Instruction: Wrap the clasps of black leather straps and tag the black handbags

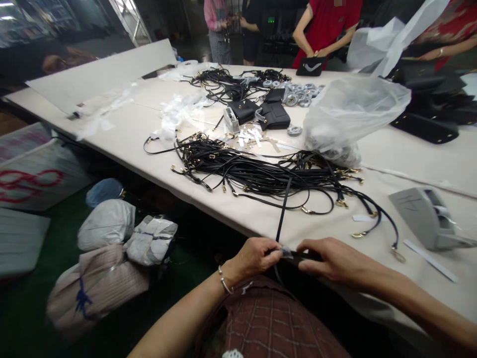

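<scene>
Your left hand [255, 257] and right hand [331, 261] are close together at the near edge of the table [387, 293], both pinching a black leather strap [301, 256] with a bit of clear plastic at the grip. A silver bangle [225, 284] circles your left wrist, above your checked brown clothing [264, 323].

Just ahead of your hands, a tangled pile of black straps with gold clasps [261, 171] spreads across the table. Beyond it lie small white tags [249, 136], a tape dispenser [231, 120], black leather bags [274, 115] and rolls of silver tape [298, 94]. A clear plastic bag [352, 117] sits to the right of them, and a grey plastic stand [425, 219] is near your right hand.

Below the table, bundled sacks [106, 226] rest on the green floor [33, 298]. Across the table, a co-worker in red [324, 27] holds a black pouch [311, 65].
</scene>
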`<state>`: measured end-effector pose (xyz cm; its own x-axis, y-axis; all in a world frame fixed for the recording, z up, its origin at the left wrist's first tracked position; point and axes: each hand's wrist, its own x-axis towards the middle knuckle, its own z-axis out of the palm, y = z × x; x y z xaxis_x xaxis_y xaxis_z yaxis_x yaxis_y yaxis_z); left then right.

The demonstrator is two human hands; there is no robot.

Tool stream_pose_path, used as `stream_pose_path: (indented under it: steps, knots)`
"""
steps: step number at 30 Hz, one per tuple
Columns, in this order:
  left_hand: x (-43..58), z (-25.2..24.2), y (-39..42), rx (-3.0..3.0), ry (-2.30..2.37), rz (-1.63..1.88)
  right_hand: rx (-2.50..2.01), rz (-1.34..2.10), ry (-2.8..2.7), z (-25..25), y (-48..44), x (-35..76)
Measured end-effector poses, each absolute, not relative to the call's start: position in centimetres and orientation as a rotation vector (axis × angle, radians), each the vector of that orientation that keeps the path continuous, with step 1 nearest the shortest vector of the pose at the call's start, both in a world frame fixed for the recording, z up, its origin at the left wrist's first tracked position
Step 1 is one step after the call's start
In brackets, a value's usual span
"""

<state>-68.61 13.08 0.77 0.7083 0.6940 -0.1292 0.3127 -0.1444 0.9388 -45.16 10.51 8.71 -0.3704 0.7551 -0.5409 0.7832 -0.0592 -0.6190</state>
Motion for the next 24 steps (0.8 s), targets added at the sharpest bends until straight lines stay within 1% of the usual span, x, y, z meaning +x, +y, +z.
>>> stream_pose_path:
  steps: [3,5,6,8,9,12,13,14,15,18,21,24]
  knots:
    - [-69.4,0.5,13.0,2.063,0.753,0.443,1.638,-2.04,1.699,8.3,10.8,-42.5]
    - [-69.8,0.2,12.9,2.089,0.73,0.45,1.586,-2.288,1.548,8.0,10.7,-41.6]
    - [-69.8,0.1,12.9,2.048,0.73,0.462,1.591,-2.344,1.532,7.8,10.6,-41.6]
    - [-69.6,0.1,12.7,1.859,0.734,0.455,1.65,-2.28,1.632,7.5,10.3,-42.4]
    - [-69.3,0.3,12.6,1.725,0.736,0.431,1.682,-2.154,1.755,7.5,10.2,-43.1]
    - [-68.3,0.9,12.4,1.318,0.724,0.345,1.676,-1.562,2.23,7.9,10.2,-45.8]
    - [-68.0,1.1,12.4,1.219,0.719,0.336,1.65,-1.42,2.338,8.1,10.3,-46.5]
    - [-67.8,1.3,12.4,1.148,0.717,0.341,1.637,-1.358,2.389,8.4,10.4,-47.0]
    - [-67.6,1.3,12.4,1.103,0.724,0.355,1.645,-1.38,2.382,8.6,10.5,-47.2]
    - [-67.7,0.9,12.4,1.087,0.801,0.415,1.712,-1.674,2.136,8.8,10.8,-46.5]
    - [-68.2,0.1,12.3,1.194,0.861,0.482,1.829,-1.885,1.872,8.3,10.8,-45.0]
    - [-68.4,0.0,12.4,1.378,0.84,0.542,1.793,-2.057,1.756,7.8,10.5,-44.5]
